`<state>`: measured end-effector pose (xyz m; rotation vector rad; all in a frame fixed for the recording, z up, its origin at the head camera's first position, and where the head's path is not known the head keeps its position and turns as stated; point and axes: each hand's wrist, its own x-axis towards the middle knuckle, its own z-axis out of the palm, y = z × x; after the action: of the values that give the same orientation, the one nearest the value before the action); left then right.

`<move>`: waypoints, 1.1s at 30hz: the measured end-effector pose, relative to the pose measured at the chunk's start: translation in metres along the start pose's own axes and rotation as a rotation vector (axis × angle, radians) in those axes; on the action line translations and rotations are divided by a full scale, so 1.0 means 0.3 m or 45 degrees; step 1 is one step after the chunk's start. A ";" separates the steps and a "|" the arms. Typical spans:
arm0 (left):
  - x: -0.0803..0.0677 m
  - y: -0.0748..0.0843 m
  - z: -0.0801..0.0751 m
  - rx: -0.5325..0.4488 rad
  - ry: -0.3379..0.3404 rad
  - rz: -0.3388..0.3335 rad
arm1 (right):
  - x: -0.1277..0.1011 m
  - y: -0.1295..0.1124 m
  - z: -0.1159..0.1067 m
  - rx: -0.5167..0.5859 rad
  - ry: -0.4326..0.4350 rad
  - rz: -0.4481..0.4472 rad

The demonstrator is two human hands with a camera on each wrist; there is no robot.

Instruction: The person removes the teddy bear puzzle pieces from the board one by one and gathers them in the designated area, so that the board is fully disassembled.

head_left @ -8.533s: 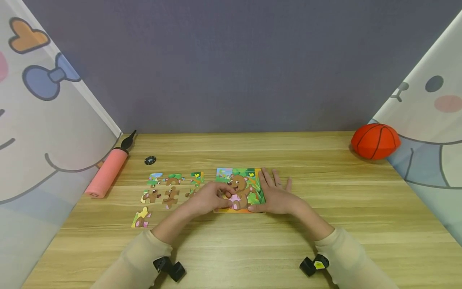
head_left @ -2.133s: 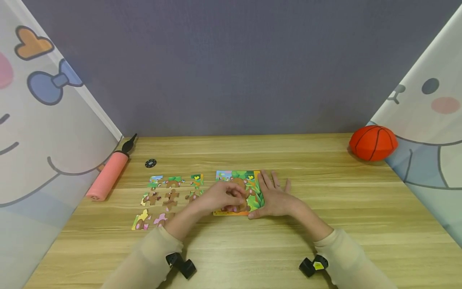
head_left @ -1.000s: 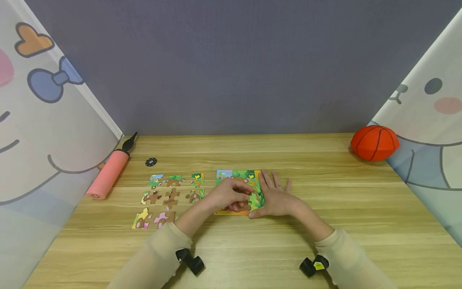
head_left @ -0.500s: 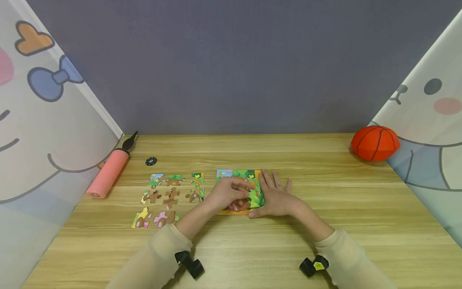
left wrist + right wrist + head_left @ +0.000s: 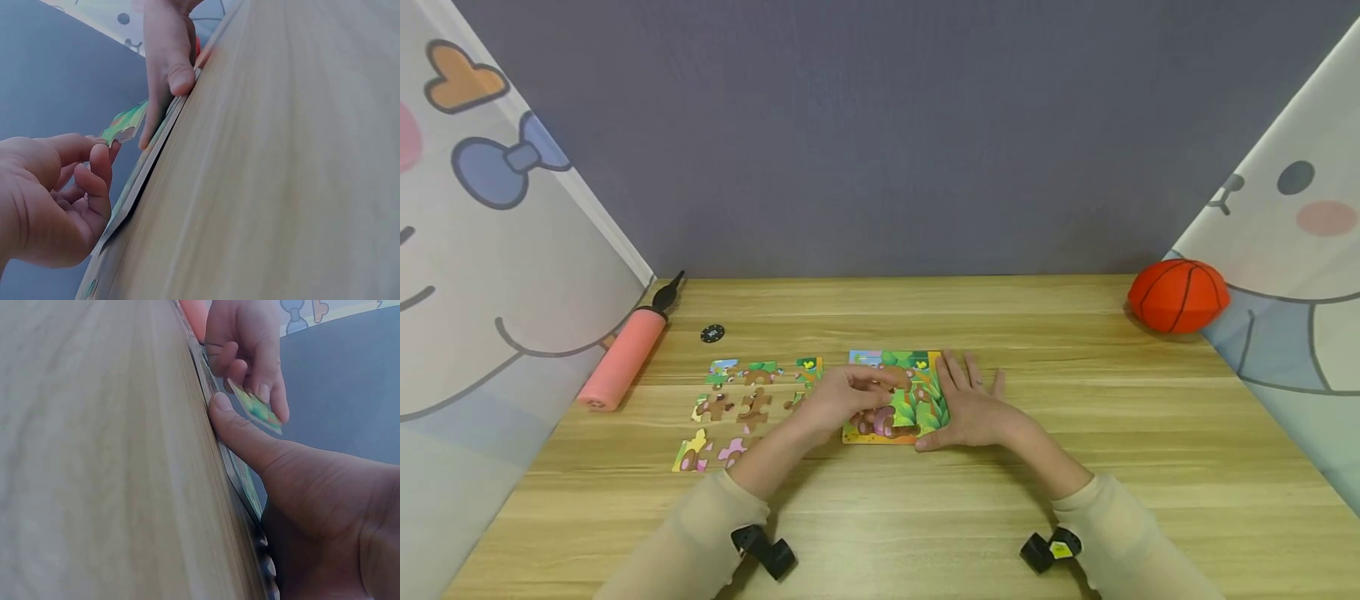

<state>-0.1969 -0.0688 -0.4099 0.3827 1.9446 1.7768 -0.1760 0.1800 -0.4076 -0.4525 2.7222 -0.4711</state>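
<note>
Head view, with both wrist views as insets. The left hand (image 5: 835,398) holds a green puzzle piece (image 5: 125,127), pinched at one edge between thumb and fingers (image 5: 265,394) and lifted clear of the puzzle board (image 5: 897,396); the piece tilts, its free end pointing away from the palm, over the board. The board lies flat on the counter (image 5: 1075,392), directly in front of the person, its long sides running away from the viewer. The right hand (image 5: 972,406) lies flat with fingers straight along the board's right edge, thumb tip pressed against the near edge, as the right wrist view shows; it holds nothing.

Key relation: the lifted piece lies just above the board's middle-left area, while the row of loose pieces (image 5: 752,406) lies on the counter to the left of the board, beyond the left wrist. The left hand is therefore the nearer one to both the held piece and the loose set; the right hand is separated from them by the board. Which recess of the board has been vacated is probably hidden under the left hand and cannot be told.

Background: pink air pump (image 5: 622,357), small black disc (image 5: 712,333) and orange ball (image 5: 1178,294), all well apart from the hands.
</note>
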 end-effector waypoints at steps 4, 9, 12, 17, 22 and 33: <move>-0.018 -0.007 -0.024 0.018 0.009 -0.010 | -0.003 0.000 -0.002 0.009 0.002 0.002; -0.036 -0.008 -0.044 0.076 0.022 -0.018 | -0.003 0.002 0.001 0.013 0.002 0.004; -0.051 -0.006 -0.055 0.091 0.026 -0.009 | -0.001 0.003 0.003 0.009 0.001 0.004; -0.073 -0.011 -0.073 0.089 0.034 -0.029 | -0.001 0.001 0.002 0.015 0.002 -0.001; -0.096 -0.017 -0.091 0.112 0.049 -0.040 | -0.002 0.000 0.001 0.022 -0.004 -0.010; -0.162 -0.024 -0.147 0.165 0.072 -0.085 | 0.001 0.002 0.001 0.024 -0.005 -0.003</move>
<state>-0.1777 -0.1318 -0.4073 0.3095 2.0942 1.6415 -0.1764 0.1804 -0.4082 -0.4511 2.7112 -0.4958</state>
